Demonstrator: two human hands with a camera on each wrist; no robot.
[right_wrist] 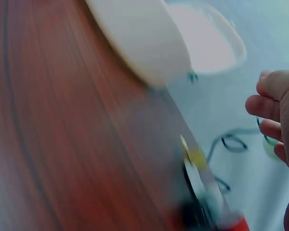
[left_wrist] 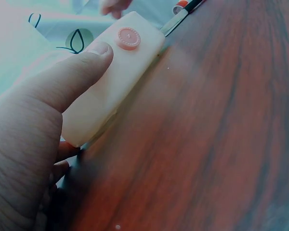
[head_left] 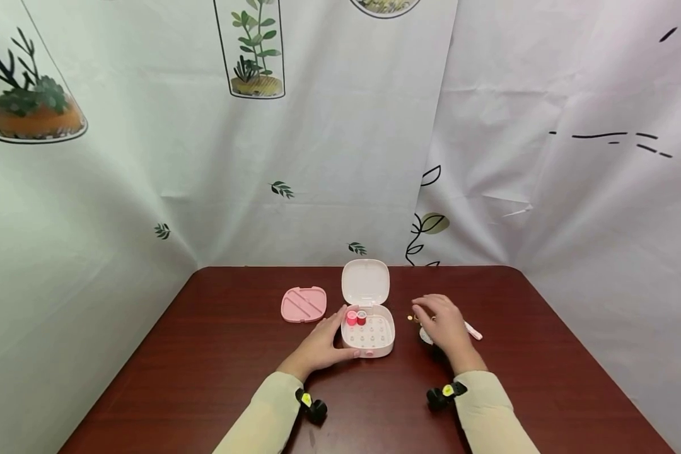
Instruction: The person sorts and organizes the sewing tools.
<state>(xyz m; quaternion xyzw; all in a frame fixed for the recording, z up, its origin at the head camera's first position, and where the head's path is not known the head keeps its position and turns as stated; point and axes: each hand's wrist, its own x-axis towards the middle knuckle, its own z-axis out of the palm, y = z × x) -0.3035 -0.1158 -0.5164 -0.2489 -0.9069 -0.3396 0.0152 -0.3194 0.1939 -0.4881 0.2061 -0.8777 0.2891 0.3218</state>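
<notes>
My left hand (head_left: 320,347) grips a small cream sewing box (head_left: 367,351) at its left side, the thumb along the front by a round pink button (left_wrist: 129,37). The box's lid (head_left: 366,282) stands up, hinged at the back. Inside are rows of short pegs, with a pink thread spool (head_left: 352,318) and a red thread spool (head_left: 361,318) in the back left corner. To the right, my right hand (head_left: 444,325) hovers above a few small items, its fingers loosely bent. Nothing shows between its fingertips in the right wrist view.
A pink divided tray (head_left: 303,304) lies left of the box. Near the right hand are tiny gold pieces (head_left: 410,318), a whitish round thing (head_left: 425,336) partly hidden, and a slim pale stick (head_left: 473,330). A printed curtain (head_left: 329,145) hangs behind the brown table (head_left: 227,359).
</notes>
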